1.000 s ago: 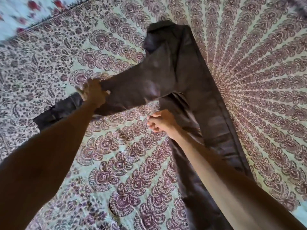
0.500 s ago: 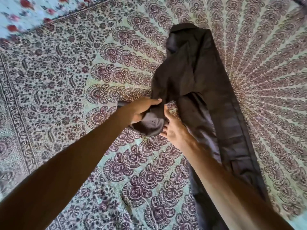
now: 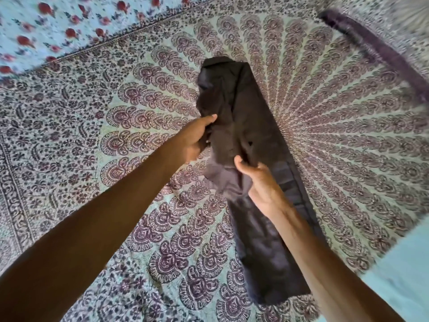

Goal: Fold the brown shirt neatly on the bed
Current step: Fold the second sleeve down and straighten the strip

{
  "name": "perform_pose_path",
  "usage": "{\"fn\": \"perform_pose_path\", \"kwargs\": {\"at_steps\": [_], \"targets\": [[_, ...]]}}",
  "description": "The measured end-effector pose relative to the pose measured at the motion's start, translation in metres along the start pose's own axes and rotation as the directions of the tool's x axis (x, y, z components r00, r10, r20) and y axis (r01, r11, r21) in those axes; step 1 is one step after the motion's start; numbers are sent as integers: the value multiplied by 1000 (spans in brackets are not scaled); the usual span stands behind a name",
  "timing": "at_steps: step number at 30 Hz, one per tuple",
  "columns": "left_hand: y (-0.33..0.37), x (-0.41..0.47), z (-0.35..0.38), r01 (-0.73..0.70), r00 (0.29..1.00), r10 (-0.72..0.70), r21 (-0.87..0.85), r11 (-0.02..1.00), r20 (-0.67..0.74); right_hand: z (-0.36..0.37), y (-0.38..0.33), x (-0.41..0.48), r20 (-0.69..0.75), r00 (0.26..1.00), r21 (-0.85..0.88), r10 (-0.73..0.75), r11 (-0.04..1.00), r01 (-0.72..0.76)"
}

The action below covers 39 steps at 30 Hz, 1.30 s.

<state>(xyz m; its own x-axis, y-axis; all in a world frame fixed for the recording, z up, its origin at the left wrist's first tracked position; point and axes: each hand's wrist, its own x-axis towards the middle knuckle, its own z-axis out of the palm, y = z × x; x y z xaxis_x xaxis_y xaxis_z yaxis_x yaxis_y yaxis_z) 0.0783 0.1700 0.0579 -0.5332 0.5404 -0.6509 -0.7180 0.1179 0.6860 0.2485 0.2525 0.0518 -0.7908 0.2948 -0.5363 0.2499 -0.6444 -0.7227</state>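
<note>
Head view: dark brown soft cloth shirt [image 3: 253, 126] lies in a long narrow strip on the paisley-printed bedspread [image 3: 116, 135], stretching beyond both grips. Left hand [image 3: 195, 138] and right hand [image 3: 260, 182] pinch its folded-in sleeve; it looks limp and light, best held by the edges

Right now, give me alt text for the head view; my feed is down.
A brown shirt, folded into a long narrow strip, lies on a patterned bedspread. The left hand grips its left edge near the middle, and the right hand holds bunched fabric just below.
</note>
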Motion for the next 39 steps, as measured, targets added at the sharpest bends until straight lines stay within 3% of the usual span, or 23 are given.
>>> {"fn": "perform_pose_path", "kwargs": {"at_steps": [4,7,9,11,12,14,18,21,25,30,34,36,38,39], "targets": [[19,-20,38,-53,984,93,-246,968,152,-17,-58,-33,-70,951,-93,-300,951,294],[11,-25,50,-64,966,157,-395,916,206,-32,-79,-49,37,928,-251,-371,895,368],[-24,-21,49,-14,986,75,-365,931,152,-44,-65,-52,-9,959,-508,-283,828,239],[-73,-20,47,132,991,-131,-244,961,19,-68,-30,-45,-184,974,-683,-128,729,-33],[-96,-23,46,221,972,-230,-152,963,-46,-80,-10,-42,-271,962,-726,-37,664,-179],[-135,-31,46,347,933,-347,-14,938,-95,-98,24,-38,-322,944,-730,70,617,-295],[-181,-33,49,353,931,-360,-99,930,-64,-117,54,-33,-332,934,-630,131,706,-323],[-200,-28,51,353,924,-358,-61,934,-134,-131,64,-29,-373,924,-663,85,672,-330],[-218,-33,50,396,895,-371,58,916,-247,-150,67,-47,-429,894,-731,130,531,-428],[-246,-52,46,425,900,-420,20,905,-115,-171,71,-78,-282,881,-728,379,513,-454],[-265,-60,44,267,935,-275,-69,961,-223,-176,65,-84,-218,902,-763,373,511,-396],[-264,-65,49,223,945,-255,-165,961,-206,-176,62,-87,-225,894,-739,387,530,-416],[-262,-74,53,291,941,-316,-191,938,-121,-175,61,-90,-206,892,-762,402,506,-404],[-263,-78,53,346,929,-356,-104,932,-101,-176,64,-90,-211,900,-794,381,471,-385]]}}
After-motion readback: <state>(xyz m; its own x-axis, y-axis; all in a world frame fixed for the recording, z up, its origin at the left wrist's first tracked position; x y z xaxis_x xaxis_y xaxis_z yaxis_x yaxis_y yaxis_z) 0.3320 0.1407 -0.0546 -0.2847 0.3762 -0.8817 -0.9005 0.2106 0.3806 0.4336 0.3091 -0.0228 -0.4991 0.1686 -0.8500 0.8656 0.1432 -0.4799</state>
